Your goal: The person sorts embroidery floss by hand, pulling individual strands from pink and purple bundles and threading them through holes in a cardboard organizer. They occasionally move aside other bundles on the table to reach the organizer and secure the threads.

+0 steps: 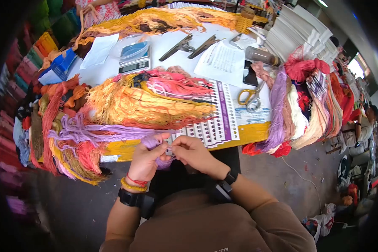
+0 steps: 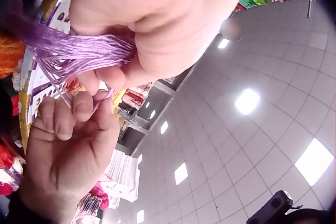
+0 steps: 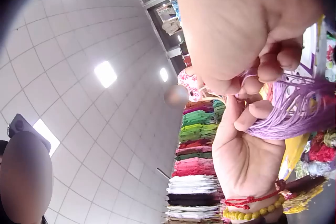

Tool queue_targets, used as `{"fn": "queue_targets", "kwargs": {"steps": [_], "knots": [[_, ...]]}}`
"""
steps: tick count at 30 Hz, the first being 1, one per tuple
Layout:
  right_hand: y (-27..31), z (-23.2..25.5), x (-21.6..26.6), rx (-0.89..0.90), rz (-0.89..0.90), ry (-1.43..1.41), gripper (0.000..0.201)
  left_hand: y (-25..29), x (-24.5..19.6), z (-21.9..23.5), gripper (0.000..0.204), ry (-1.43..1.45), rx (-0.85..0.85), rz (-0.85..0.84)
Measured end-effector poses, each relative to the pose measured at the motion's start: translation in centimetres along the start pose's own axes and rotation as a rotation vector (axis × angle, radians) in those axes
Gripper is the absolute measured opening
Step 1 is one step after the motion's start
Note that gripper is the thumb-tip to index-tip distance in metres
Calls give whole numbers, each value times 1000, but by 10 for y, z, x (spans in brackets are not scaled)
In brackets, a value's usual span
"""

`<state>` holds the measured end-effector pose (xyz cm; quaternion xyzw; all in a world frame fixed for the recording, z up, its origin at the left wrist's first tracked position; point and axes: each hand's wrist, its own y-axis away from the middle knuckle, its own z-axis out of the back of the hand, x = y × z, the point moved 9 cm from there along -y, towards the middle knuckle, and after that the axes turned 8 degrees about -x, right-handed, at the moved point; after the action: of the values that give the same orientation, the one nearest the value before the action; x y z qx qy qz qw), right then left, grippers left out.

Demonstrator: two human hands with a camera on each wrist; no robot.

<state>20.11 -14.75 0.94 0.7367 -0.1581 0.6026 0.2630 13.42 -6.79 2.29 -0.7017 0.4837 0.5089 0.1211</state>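
Observation:
My left hand (image 1: 146,158) grips a skein of lilac embroidery thread (image 2: 94,50) in its curled fingers, wearing a red cord and a yellow beaded bracelet at the wrist. Close against it, my right hand (image 1: 197,156) pinches a few lilac strands between thumb and fingertips, as both wrist views show. Loose ends of the skein fan out beyond the left fingers in the right wrist view. Just past the hands lie overlapping white cards (image 1: 222,111) with rows of holes and a purple stripe. More lilac thread (image 1: 88,130) stretches to the left along the table's front edge.
Yellow-orange thread (image 1: 151,105) is heaped mid-table. Behind it are a digital scale (image 1: 134,65), metal clips (image 1: 176,47) and printed sheets (image 1: 220,63). Scissors (image 1: 253,98) lie at right, beside hanging skeins (image 1: 298,111). Another person (image 1: 100,12) is across the table.

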Motion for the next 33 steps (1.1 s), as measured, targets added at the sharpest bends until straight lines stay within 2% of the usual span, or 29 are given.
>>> {"fn": "queue_targets", "kwargs": {"steps": [3,8,11,14,16,17,19,23,25,26,28,33], "knots": [[0,5,7,-45,26,-9,14,-1,1,-1,29,1,16,8],[0,4,7,-22,13,-10,11,1,-1,1,29,12,25,19],[-1,0,1,46,-26,52,10,-2,-1,0,30,5,55,-2],[0,-2,3,115,17,61,11,-3,3,3,33,-13,43,44],[4,-9,-9,259,-222,-489,15,0,4,1,35,-17,67,91],[5,-9,-7,261,-224,-490,15,1,7,-1,38,-21,95,138],[7,-6,20,283,-151,-1030,26,2,7,-2,39,14,105,140],[0,1,20,198,-89,-893,29,1,6,-6,41,94,104,142],[-4,14,4,-82,-104,-537,30,0,4,-8,41,120,95,137],[-5,10,5,-81,-104,-537,30,0,4,-8,42,146,86,133],[-4,4,14,-87,14,-222,24,0,5,-7,43,122,98,125],[-6,-2,13,-93,99,-155,17,-2,5,-8,41,56,100,77]]}}
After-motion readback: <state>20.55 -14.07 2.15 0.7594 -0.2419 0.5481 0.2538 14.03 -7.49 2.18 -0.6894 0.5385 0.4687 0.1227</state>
